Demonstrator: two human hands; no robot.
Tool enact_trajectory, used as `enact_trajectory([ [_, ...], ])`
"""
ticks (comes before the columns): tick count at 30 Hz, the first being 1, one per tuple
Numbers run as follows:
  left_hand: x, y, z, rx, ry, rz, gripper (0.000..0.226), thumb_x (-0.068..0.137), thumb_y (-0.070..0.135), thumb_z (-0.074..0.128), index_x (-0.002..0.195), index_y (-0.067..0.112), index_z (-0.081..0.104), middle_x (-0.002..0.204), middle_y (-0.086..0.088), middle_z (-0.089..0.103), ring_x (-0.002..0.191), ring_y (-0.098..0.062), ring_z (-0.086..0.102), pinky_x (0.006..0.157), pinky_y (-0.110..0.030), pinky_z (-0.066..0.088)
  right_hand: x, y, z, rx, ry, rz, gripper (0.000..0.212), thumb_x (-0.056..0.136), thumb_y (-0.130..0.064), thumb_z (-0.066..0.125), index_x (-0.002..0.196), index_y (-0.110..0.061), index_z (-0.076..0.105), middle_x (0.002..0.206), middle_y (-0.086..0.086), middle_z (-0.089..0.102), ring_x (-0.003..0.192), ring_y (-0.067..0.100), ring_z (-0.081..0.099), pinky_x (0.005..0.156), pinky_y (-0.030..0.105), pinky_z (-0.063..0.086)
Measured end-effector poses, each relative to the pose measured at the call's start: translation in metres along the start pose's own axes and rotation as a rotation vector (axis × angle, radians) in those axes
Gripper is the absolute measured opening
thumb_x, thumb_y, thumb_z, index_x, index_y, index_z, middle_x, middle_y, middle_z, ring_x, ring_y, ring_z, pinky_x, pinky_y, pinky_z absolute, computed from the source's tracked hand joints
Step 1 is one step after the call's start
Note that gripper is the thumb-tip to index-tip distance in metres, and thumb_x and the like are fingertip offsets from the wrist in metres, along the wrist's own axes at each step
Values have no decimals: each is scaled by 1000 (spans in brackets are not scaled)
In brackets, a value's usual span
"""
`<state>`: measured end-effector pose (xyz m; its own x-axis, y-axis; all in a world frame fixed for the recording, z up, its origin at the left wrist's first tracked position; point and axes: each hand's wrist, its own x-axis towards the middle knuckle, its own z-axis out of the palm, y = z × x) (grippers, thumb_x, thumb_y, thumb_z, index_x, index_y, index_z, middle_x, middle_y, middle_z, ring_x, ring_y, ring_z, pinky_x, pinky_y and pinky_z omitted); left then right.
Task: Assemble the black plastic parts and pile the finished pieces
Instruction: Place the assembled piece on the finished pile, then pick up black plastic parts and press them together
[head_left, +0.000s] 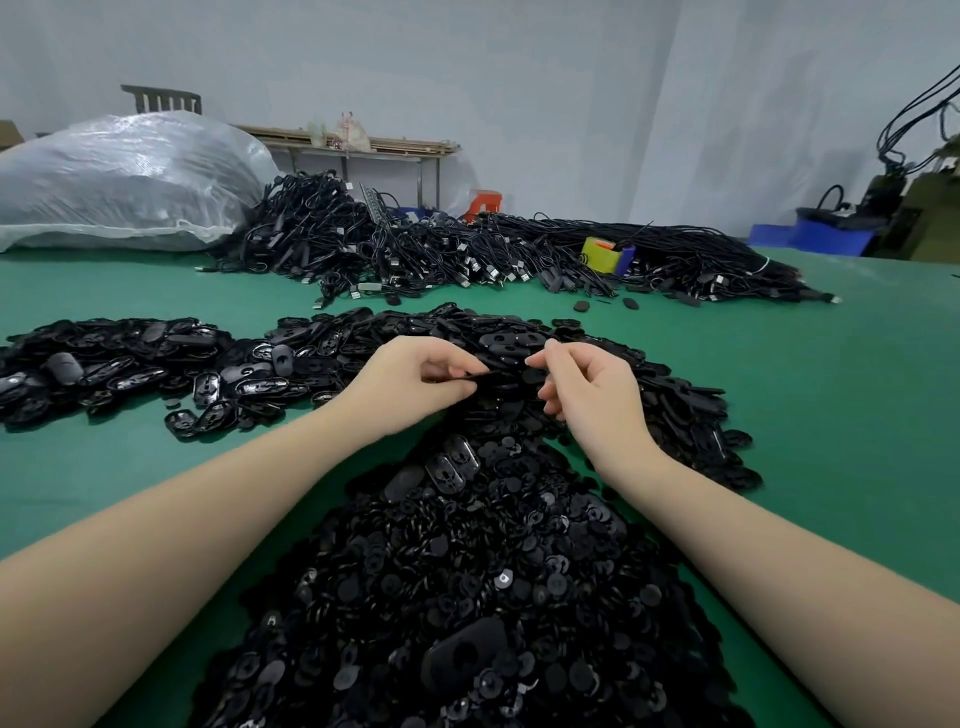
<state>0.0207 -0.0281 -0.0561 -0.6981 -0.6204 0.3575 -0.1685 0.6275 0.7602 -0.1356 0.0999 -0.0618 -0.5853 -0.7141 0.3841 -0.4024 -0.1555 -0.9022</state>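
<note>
Pale wall (519, 78) — wooden shelf (353, 143), green table (831, 364), blue bins (810, 236)

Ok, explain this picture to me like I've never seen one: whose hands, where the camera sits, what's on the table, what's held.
There is no machine here. A person wears a camera on the head, so you look forward and down along both bare arms. The table has a green cover. Black plastic parts lie on it in heaps: small round discs nearest the person, oval shells under and beyond the hands, more shells to the left. Farther back lies a heap of black cables and a big plastic bag. The left hand pinches a thin black piece. The right hand has curled fingers meeting it, but what its grip holds cannot be told.
</note>
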Motion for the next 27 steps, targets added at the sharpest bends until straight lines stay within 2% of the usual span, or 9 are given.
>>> enact_trajectory([
  [3, 0, 6, 3, -242, 39, -52, 30, 82, 9, 78, 88, 38, 77, 82, 13, 74, 75, -3, 70, 66, -12, 50, -2, 0, 1, 1, -41, -45, 12, 91, -35, 65, 81, -35, 72, 73, -5, 67, 66, 14, 60, 64, 28, 52],
  [5, -2, 8, 7, -337, 7, -68, 26, 84, 7, 75, 94, 31, 77, 88, 6, 77, 79, -8, 72, 62, -16, 51, -3, -1, 1, 4, -88, -75, 3, 87, -36, 71, 88, -38, 72, 82, -8, 70, 75, 15, 63, 69, 23, 54],
  [8, -3, 8, 13, -436, -12, -87, 22, 86, 8, 73, 100, 25, 76, 92, 0, 78, 83, -9, 72, 65, -17, 52, -3, -1, 2, 1, -101, -120, 8, 85, -31, 75, 83, -38, 73, 80, -16, 73, 73, 1, 65, 67, 12, 50],
  [10, -3, 6, 15, -512, -6, -119, 21, 86, 9, 74, 102, 21, 76, 92, -4, 78, 83, -10, 72, 67, -17, 53, -3, -1, 1, -3, -97, -126, 11, 86, -28, 74, 80, -37, 73, 78, -15, 73, 73, 2, 66, 70, 17, 53],
  [13, -4, 4, 15, -603, -31, -174, 21, 89, 5, 69, 102, 20, 75, 96, -4, 78, 90, -14, 74, 71, -18, 55, -3, 0, 2, 2, -104, -110, 15, 90, -27, 70, 79, -37, 73, 78, -9, 75, 80, 14, 70, 78, 31, 58],
  [15, -4, 5, 14, -649, -53, -190, 22, 90, 3, 66, 102, 19, 74, 98, -4, 77, 92, -15, 74, 71, -19, 56, -3, -1, 2, 1, -101, -99, 18, 91, -26, 68, 78, -38, 73, 76, -9, 74, 76, 13, 69, 76, 33, 57],
  [19, -6, 7, 14, -668, -72, -196, 24, 91, 0, 63, 104, 18, 73, 98, -4, 77, 90, -16, 74, 71, -20, 57, -2, 0, 0, 4, -101, -86, 21, 92, -24, 67, 77, -37, 73, 74, -11, 74, 67, 3, 64, 70, 24, 54],
  [23, -6, 10, 14, -671, -50, -186, 27, 90, 0, 66, 102, 22, 74, 99, -2, 77, 91, -17, 74, 72, -21, 57, -3, -1, 0, 35, -104, -106, 16, 87, -20, 73, 89, -35, 73, 81, -7, 74, 79, 5, 68, 75, 18, 53],
  [27, -5, 14, 13, -707, -29, -176, 28, 86, 3, 71, 99, 27, 76, 95, 0, 77, 90, -17, 75, 70, -21, 57, -5, -2, 2, -19, -128, -142, 20, 87, -19, 73, 96, -37, 71, 81, -4, 74, 80, 13, 67, 76, 19, 52],
])
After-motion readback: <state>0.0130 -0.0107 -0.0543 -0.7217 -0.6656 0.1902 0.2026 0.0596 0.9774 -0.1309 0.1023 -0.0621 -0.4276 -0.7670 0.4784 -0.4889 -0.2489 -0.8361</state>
